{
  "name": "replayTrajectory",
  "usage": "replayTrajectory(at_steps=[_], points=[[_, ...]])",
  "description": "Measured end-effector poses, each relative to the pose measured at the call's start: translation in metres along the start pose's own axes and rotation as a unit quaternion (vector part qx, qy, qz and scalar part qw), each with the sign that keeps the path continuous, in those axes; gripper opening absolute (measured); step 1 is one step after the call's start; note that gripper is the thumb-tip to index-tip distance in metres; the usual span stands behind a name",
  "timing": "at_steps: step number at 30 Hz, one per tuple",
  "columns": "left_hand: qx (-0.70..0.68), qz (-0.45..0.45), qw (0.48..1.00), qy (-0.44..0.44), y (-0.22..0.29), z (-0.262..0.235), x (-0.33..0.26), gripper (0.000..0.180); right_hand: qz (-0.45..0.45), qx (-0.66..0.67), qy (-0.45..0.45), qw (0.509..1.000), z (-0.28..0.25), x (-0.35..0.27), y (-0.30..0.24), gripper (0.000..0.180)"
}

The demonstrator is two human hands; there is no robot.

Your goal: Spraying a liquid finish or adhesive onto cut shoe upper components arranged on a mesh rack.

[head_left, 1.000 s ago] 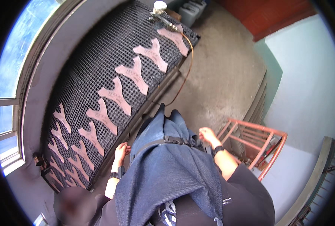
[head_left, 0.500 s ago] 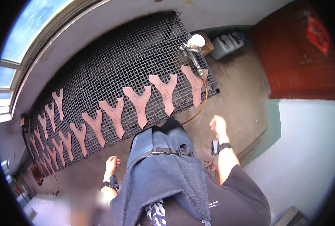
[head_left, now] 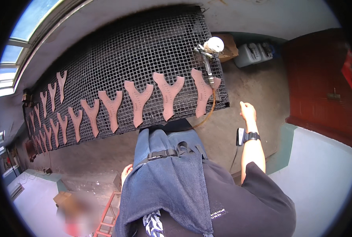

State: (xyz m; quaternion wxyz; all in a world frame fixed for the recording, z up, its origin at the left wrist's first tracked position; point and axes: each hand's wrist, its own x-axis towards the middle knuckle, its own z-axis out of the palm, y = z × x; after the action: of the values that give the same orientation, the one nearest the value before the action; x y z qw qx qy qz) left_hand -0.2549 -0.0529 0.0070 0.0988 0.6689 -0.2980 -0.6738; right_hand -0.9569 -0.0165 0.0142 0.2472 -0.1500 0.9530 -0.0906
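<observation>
My right hand [head_left: 248,111] hangs in the air over the floor, right of the mesh table, its fingers loosely bent and nothing visible in them. Close to it, at the table's right end, lies a spray gun [head_left: 207,63] with a white cup [head_left: 214,45] and a brownish hose [head_left: 212,106]. The gun's lower end overlaps a pinkish Y-shaped leather piece [head_left: 201,93]. My left hand [head_left: 126,172] is low beside my denim apron [head_left: 164,189], partly covered by it; its fingers are mostly hidden. Neither hand touches the table.
Several more Y-shaped leather pieces [head_left: 137,103] lie in rows along the black mesh table [head_left: 144,47]. Beyond its right end stand a cardboard box [head_left: 228,47] and pale plastic jugs [head_left: 250,55]. A red door [head_left: 314,79] is at right, a red metal frame [head_left: 108,213] at lower left.
My right hand has moved right and up, toward the level of the table's corner. My left hand has drawn in beside the apron. The view has shifted, showing more floor at lower left.
</observation>
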Motion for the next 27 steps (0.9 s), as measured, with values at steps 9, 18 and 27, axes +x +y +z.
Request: replayTrajectory(at_steps=[9,18,27], points=[[0.013,-0.050,0.999,0.007,-0.004,0.008,0.004,0.033,-0.041,0.354,-0.123,0.926,-0.014,-0.011,-0.027,0.037],[0.017,-0.003,0.999,0.048,0.003,0.019,0.008,0.032,-0.111,0.427,-0.146,0.885,-0.017,-0.032,-0.057,0.035],[0.030,-0.021,0.998,0.049,-0.011,0.016,0.009,0.032,-0.234,0.593,-0.233,0.735,-0.049,-0.069,-0.139,0.041]])
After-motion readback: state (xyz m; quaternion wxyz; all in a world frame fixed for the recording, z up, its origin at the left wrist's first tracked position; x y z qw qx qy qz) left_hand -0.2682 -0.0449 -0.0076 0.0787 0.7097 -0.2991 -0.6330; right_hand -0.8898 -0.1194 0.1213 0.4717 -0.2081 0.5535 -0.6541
